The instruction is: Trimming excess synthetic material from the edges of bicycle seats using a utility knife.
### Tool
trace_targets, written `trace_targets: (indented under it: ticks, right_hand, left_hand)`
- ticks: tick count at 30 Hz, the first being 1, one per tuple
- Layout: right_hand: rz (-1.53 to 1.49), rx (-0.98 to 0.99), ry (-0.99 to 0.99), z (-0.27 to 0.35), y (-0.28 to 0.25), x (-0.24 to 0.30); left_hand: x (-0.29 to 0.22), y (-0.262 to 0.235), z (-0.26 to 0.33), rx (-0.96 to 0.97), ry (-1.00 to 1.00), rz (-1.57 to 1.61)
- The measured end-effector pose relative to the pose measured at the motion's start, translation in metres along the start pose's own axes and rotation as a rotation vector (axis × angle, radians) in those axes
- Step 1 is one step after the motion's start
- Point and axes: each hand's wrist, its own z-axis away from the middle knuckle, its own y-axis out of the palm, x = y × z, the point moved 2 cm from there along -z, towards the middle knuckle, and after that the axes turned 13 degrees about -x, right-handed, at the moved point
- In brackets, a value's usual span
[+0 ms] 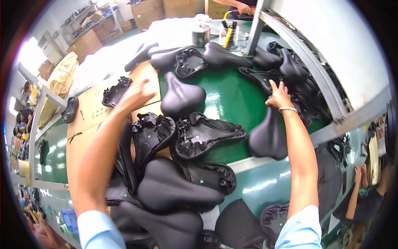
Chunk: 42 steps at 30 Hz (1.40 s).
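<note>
My right hand [280, 96] has its fingers spread at the right side of the green table. It is nearest to an upturned bicycle saddle [262, 78] showing its underside; whether the fingertips touch it I cannot tell. Below its wrist a smooth black saddle [268, 139] lies with its narrow nose toward the hand. My left hand [139, 93] is over the cardboard, smeared by motion, so its grip is unclear. Beside it lies a gathered black saddle cover [116, 92]. Several more saddles, one smooth [182, 96] and one underside up [205, 135], are spread and piled between my arms.
A metal can [201, 35] and a clear cup of tools [230, 35] stand at the back. A grey metal frame [306, 62] runs along the right. Cardboard [85, 124] covers the left of the table. Other people work at both sides and the far end.
</note>
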Motion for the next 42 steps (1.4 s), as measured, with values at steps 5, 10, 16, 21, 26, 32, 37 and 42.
trace_targets:
  ticks: [5,10,16,21,26,32,37,42]
  right_hand:
    - [0.191,-0.118,-0.088,-0.030,0.060,0.008]
    - [-0.045,-0.505,-0.204,-0.035,0.073,-0.002]
    - [-0.373,-0.335,-0.379,0.051,0.052,0.057]
    - [-0.798,-0.070,-0.606,0.180,-0.026,0.161]
    - [-1.022,-0.041,-0.745,0.265,-0.102,0.220]
    - [-1.454,-0.116,-0.962,0.221,-0.165,0.202]
    - [-0.558,-0.633,0.226,0.017,-0.043,-0.006]
    - [-0.593,-0.473,1.181,-0.039,0.040,-0.138]
  left_hand:
    - [-0.086,0.122,-0.081,-0.246,0.128,-0.172]
    - [-0.073,0.144,-0.135,-0.123,0.069,-0.399]
    - [-0.069,0.118,-0.083,0.225,0.316,-0.163]
    - [-0.068,0.022,0.015,0.310,0.470,-0.144]
    - [0.018,-0.105,0.117,0.031,0.134,-0.377]
    - [0.032,-0.162,0.157,0.062,0.035,-0.525]
    - [-0.052,-0.090,0.066,0.165,0.201,0.005]
    - [-0.107,0.061,-0.021,0.091,0.345,-0.033]
